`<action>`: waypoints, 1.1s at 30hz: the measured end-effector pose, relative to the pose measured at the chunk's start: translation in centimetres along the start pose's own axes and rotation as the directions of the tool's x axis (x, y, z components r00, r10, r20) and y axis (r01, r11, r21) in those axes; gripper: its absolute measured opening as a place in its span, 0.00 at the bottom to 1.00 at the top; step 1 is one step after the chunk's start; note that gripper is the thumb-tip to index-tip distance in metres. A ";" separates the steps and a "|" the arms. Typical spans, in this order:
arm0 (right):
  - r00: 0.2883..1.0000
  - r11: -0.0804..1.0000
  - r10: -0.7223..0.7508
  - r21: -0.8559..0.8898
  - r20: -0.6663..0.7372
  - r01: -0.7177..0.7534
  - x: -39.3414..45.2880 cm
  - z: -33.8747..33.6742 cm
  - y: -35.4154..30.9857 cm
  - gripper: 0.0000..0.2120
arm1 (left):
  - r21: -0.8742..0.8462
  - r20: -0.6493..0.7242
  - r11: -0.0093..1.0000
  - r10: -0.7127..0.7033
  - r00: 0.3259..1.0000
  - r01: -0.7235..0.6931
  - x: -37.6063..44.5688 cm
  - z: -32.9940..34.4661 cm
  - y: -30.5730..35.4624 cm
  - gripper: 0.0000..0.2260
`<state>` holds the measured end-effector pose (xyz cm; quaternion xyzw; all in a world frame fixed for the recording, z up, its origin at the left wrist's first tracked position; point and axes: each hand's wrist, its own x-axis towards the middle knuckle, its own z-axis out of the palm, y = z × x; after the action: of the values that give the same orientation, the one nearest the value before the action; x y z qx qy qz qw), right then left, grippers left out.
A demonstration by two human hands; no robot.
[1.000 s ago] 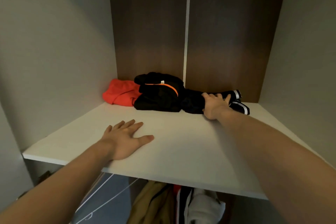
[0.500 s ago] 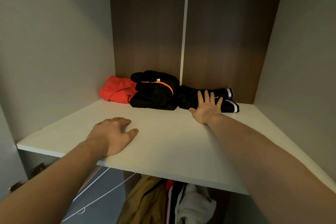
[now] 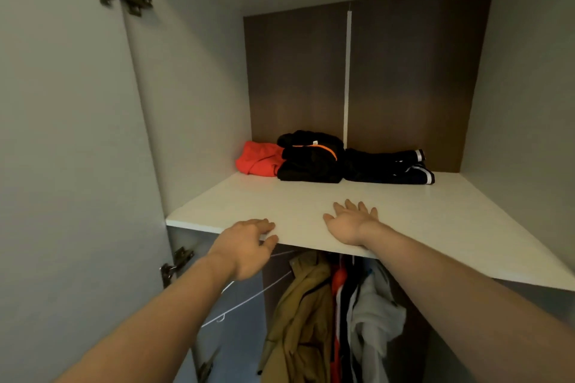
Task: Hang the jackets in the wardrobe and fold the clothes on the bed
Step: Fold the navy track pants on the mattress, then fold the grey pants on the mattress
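Both hands rest at the front edge of the white shelf point(image 3: 420, 211): the left hand point(image 3: 245, 246) loosely curled and empty, the right hand point(image 3: 351, 222) spread wide and flat. Folded clothes point(image 3: 311, 160) lie at 12 o'clock, well apart from them.

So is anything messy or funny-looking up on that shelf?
Nothing much. The orange garment, the black bundle and the black striped clothes sit folded in a row at the back of the shelf. Below, the white garment hangs a bit bunched.

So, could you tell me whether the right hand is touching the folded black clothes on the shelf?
No, the right hand lies open near the shelf's front edge, apart from the folded black clothes at the back.
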<state>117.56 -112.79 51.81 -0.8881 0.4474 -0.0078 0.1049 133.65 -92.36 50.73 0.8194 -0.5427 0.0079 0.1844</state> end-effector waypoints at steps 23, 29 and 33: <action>0.424 0.234 -0.897 0.676 -0.128 0.699 -35.8 19.2 -29.9 0.17 | -0.160 -0.395 0.713 -0.680 0.618 0.683 -57.0 -6.2 -10.1 0.23; -0.004 -0.032 -0.999 0.766 -0.038 0.642 -46.8 21.3 -37.8 0.16 | -0.268 -0.491 0.403 -0.839 0.235 0.875 -71.6 -6.5 -3.9 0.24; -0.289 -0.157 -0.957 0.811 0.016 0.564 -57.1 23.8 -40.9 0.17 | -0.319 -0.535 0.143 -0.843 -0.053 0.937 -81.1 -5.2 3.6 0.22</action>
<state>118.31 -39.43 41.05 -0.7678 -0.4350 0.1304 0.4519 98.09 -20.12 39.33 0.9245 0.2216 0.1885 0.2462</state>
